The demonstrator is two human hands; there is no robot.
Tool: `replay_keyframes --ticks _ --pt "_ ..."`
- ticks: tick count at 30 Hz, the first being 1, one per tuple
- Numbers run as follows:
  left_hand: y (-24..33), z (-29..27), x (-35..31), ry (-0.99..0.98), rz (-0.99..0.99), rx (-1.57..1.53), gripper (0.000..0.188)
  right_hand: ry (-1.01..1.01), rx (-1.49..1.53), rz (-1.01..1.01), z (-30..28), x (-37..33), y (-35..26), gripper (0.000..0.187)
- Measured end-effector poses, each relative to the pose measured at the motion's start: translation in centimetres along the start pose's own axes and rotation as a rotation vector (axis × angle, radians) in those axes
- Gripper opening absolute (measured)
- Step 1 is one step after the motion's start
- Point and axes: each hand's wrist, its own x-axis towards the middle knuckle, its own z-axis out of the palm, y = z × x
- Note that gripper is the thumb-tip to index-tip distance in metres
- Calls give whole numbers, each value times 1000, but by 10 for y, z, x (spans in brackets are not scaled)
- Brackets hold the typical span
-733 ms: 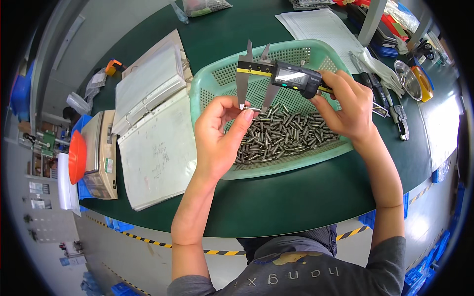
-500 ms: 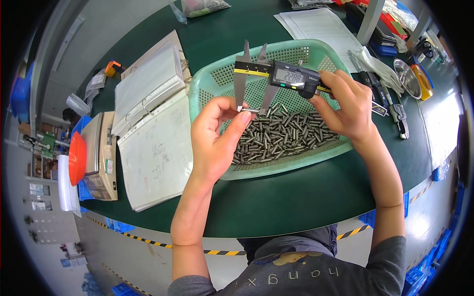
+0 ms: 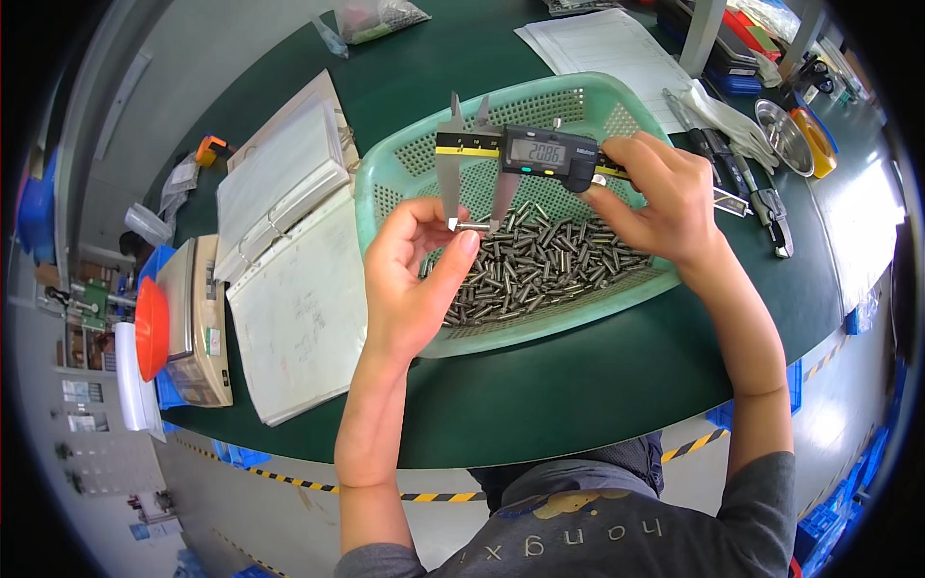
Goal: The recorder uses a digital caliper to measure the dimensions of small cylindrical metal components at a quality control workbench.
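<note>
Head view puts a dark grey shirt (image 3: 597,525) nearest us, on the near side of the green basket (image 3: 540,340), with a strip of dark green counter (image 3: 540,414) between the two. We see the left hand (image 3: 409,279) over the basket's near left part, pinching a small metal pin (image 3: 472,226) between thumb and fingers. It is above the basket, between the long jaws of a digital caliper (image 3: 544,152); whether both jaws touch it, we cannot tell. We find the right hand (image 3: 670,197) above the basket's right side, grasping the caliper, its thumb beneath. Inside the basket we see a heap of pins (image 3: 544,268), lying at all angles. Left of the basket we see an open ring binder (image 3: 299,318); farther left stands a beige scale (image 3: 198,323), with an orange bowl (image 3: 151,330) at its side. Right of the basket we spot a white cloth (image 3: 727,116) and, farther off, a round metal bowl (image 3: 787,144). Just behind the basket's far right side lie paper sheets (image 3: 602,63); well behind its far left, a plastic bag (image 3: 381,17).
</note>
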Motion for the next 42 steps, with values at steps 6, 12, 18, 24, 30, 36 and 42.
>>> replay_keyframes --ticks 6,12,18,24,30,36,42 --pt "1 -1 0 -8 -13 26 19 -13 -14 5 2 -2 1 31" --pt "0 0 0 -23 -63 -33 18 -39 -9 11 3 -1 0 31" --pt "-2 -1 -1 -3 -76 -5 14 -67 2 -13 5 -3 0 30" --pt "-12 -2 4 73 86 825 11 -61 -47 62 8 -4 2 33" --pt "-8 2 -4 -128 115 1049 15 -33 -39 61 7 -1 -1 32" --pt "-11 5 -4 -287 99 1150 15 -40 -40 66 7 -3 0 31" --pt "-13 9 -3 -303 192 1017 15 -32 -36 64 8 -3 -1 31"
